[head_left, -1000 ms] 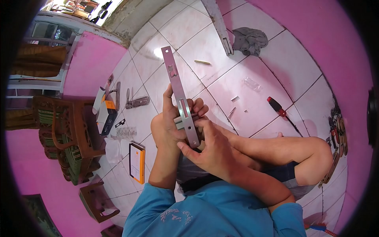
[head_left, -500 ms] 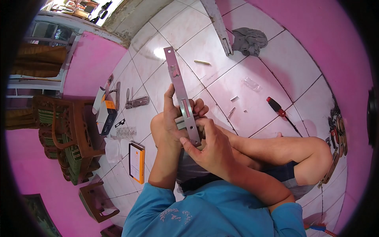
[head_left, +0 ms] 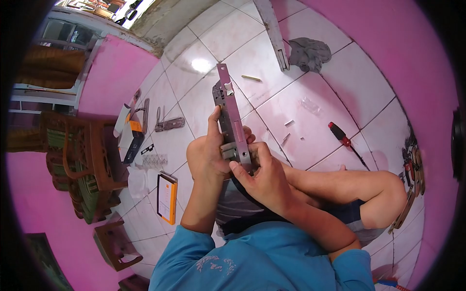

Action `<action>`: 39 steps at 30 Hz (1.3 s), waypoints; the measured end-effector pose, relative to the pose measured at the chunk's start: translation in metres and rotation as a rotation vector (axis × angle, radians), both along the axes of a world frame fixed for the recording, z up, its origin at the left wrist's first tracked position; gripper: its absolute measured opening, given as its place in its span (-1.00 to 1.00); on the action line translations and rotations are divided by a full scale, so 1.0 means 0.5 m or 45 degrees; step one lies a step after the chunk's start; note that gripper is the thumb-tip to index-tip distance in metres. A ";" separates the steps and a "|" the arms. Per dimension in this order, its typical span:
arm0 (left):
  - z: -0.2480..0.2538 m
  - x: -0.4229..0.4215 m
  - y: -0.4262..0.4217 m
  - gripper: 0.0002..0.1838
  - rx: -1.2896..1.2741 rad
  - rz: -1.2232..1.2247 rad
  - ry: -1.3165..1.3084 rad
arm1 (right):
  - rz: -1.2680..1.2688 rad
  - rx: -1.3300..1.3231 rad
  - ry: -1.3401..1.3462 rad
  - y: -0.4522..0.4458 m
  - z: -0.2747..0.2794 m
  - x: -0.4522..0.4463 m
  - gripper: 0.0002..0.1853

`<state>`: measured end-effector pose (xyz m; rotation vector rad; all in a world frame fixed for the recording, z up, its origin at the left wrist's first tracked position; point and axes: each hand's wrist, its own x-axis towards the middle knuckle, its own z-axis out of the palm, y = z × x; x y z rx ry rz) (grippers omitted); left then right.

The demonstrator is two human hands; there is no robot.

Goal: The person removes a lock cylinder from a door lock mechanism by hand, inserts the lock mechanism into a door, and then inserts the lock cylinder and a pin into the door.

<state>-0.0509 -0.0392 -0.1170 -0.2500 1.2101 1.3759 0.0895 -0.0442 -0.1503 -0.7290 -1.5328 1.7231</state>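
Note:
A mortise lock (head_left: 235,116) with a long metal faceplate is held out in front of me, its case turned partly into view. My left hand (head_left: 213,153) is closed around the lock's case, with the thumb along its left side and fingertips showing beyond the faceplate. Near the lower end, my right hand (head_left: 267,182) grips the lock, its thumb and fingers on the faceplate end. A squared metal piece (head_left: 228,151) sticks out of the lock beside my left palm. Part of the case is hidden by my hands.
On the tiled floor lie a red-handled screwdriver (head_left: 342,136), a grey cloth (head_left: 310,54), a brass-coloured rod (head_left: 251,78) and small metal pieces. To the left are a handle plate (head_left: 170,124), an opened box (head_left: 132,140), an orange-edged box part (head_left: 166,199) and wooden chairs (head_left: 104,157). A door edge (head_left: 272,34) stands ahead.
The lock has turned in my hands, so its case side now shows as well as the faceplate. Its top end has shifted right and slightly down. Both hands still hold it.

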 end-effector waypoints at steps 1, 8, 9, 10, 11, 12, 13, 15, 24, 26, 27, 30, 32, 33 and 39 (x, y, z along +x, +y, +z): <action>0.001 0.002 0.001 -0.30 0.007 0.004 0.001 | -0.011 -0.007 -0.010 0.000 -0.001 -0.001 -0.63; -0.031 -0.021 -0.009 -0.10 -0.008 -0.080 0.055 | -0.013 0.005 -0.033 -0.001 -0.006 0.000 -0.64; -0.029 -0.022 -0.009 -0.10 0.022 -0.114 0.011 | -0.012 0.008 -0.031 -0.001 -0.005 0.001 -0.64; -0.025 -0.019 -0.009 -0.10 0.024 -0.113 0.012 | -0.014 0.029 -0.040 -0.001 -0.003 0.003 -0.64; -0.018 -0.013 -0.009 -0.11 -0.014 -0.080 0.059 | -0.015 0.051 -0.048 -0.001 -0.001 0.004 -0.64; -0.011 -0.008 -0.008 -0.11 -0.053 -0.046 0.106 | -0.014 0.053 -0.047 -0.002 -0.002 0.005 -0.64; -0.007 -0.005 -0.008 -0.11 -0.051 -0.044 0.108 | -0.020 0.066 -0.056 -0.004 -0.003 0.005 -0.64; -0.001 -0.002 -0.007 -0.13 -0.082 -0.010 0.139 | -0.027 0.082 -0.066 -0.005 -0.006 0.004 -0.65; 0.027 0.027 0.003 -0.24 0.032 0.024 0.344 | -0.081 0.115 -0.154 0.001 0.016 0.011 -0.57; 0.027 0.027 0.004 -0.24 0.055 0.007 0.336 | -0.093 0.095 -0.178 0.002 0.020 0.013 -0.53; 0.027 0.027 0.003 -0.25 0.071 -0.010 0.330 | -0.092 0.099 -0.179 0.001 0.018 0.013 -0.53; 0.035 0.035 0.007 -0.26 0.052 0.021 0.321 | -0.165 0.186 -0.202 -0.002 0.007 0.008 -0.50; 0.036 0.036 0.004 -0.26 0.064 0.011 0.346 | -0.152 0.149 -0.192 -0.002 0.007 0.009 -0.48; 0.036 0.036 0.003 -0.26 0.075 0.000 0.371 | -0.152 0.151 -0.192 -0.002 0.005 0.009 -0.48; 0.011 0.017 0.006 -0.24 0.116 0.059 0.146 | -0.145 0.203 -0.194 -0.001 0.011 0.011 -0.47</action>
